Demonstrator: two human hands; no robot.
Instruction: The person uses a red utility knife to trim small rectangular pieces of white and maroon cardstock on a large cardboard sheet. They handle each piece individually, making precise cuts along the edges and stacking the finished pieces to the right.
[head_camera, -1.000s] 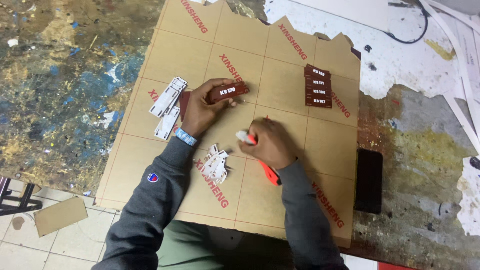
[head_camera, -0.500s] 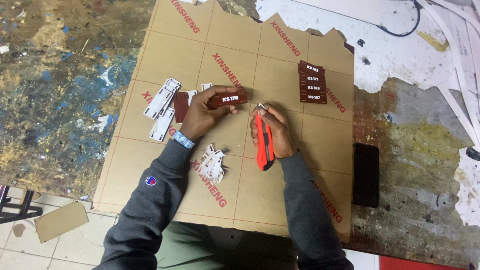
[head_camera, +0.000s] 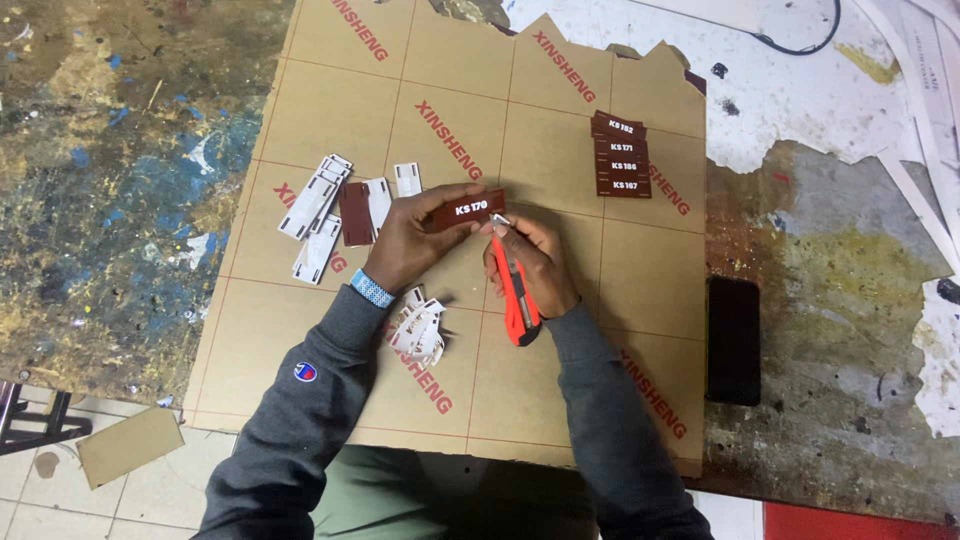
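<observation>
My left hand (head_camera: 408, 240) holds a small dark-brown rectangular plate (head_camera: 467, 210) with white lettering, lifted just above a large tan paper-covered sheet (head_camera: 320, 110). My right hand (head_camera: 535, 262) grips an orange utility knife (head_camera: 515, 295), its blade tip touching the plate's right end. A stack of similar brown plates (head_camera: 620, 157) lies on the sheet to the upper right. Left of my left hand lie white paper strips (head_camera: 316, 195) and another brown plate (head_camera: 355, 213). A heap of peeled white scraps (head_camera: 420, 328) sits by my left forearm.
The sheet rests on a paint-stained workbench (head_camera: 110, 180). A black rectangular object (head_camera: 733, 338) lies on the bench right of the sheet. White paper (head_camera: 800, 90) and a black cable (head_camera: 800, 45) are at the far right. A cardboard piece (head_camera: 130, 445) lies on the tiled floor.
My right hand turned the orange knife so its blade now meets the plate's right end. My left hand keeps the plate, held slightly closer to the knife. The view shifted a little.
</observation>
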